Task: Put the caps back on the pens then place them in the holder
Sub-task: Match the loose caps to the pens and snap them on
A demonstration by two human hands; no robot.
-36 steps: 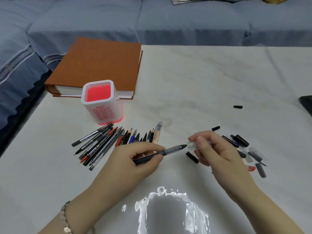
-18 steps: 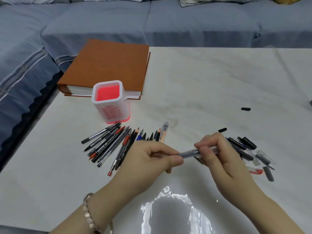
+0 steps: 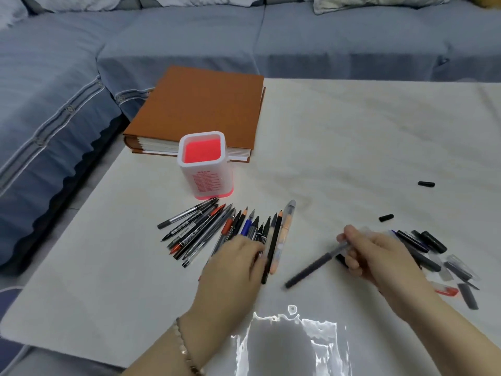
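Observation:
A white pen holder with a glowing red inside stands in front of the brown book. Below it several uncapped pens lie fanned on the white table. My left hand rests palm down on the near ends of these pens; whether its fingers grip one I cannot tell. My right hand holds a dark capped pen by its clear cap end, the barrel pointing down-left above the table. Several loose caps lie right of that hand.
A thick brown book lies at the table's far left. Two stray black caps sit apart on the right. A blue sofa runs behind and along the left edge. A bright glare patch marks the near table.
The cap went onto the pen between both hands. My left hand has let go and moved left onto the fanned pens; my right hand alone now holds the capped pen.

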